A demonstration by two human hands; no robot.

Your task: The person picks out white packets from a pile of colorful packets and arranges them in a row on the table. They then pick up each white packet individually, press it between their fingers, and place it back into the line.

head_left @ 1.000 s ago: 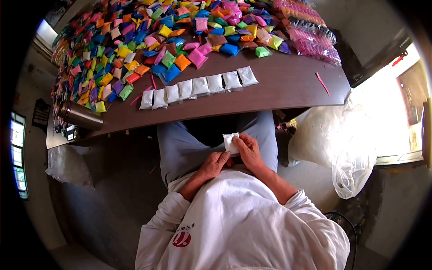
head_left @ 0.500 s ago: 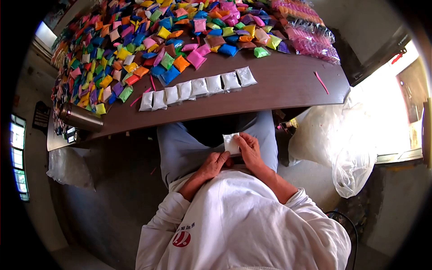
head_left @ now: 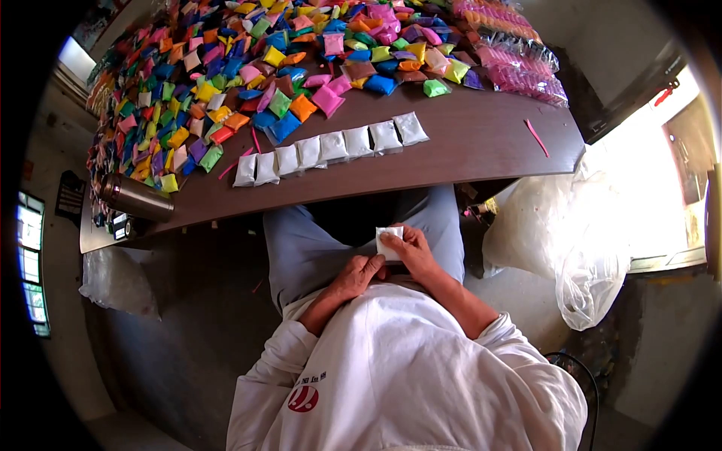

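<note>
Over my lap, a small white packet (head_left: 389, 246) is pinched in my right hand (head_left: 416, 252), with the thumb pressed on its face. My left hand (head_left: 356, 276) grips the packet's lower left corner between thumb and curled fingers, partly hidden under it. On the table (head_left: 481, 143) in front of me lies a slanting row of several similar white packets (head_left: 333, 146), side by side close to the near edge.
A large heap of colourful packets (head_left: 301, 107) covers the table's back and left. Pink clear-wrapped packs (head_left: 519, 68) lie back right. A steel flask (head_left: 137, 197) rests at the left edge. Pink strips (head_left: 537, 138) lie about. Plastic bags (head_left: 541, 233) hang at the right.
My right thumb has moved left and inward across the packet's face. The packet has shifted slightly down and right; the row on the table is unchanged.
</note>
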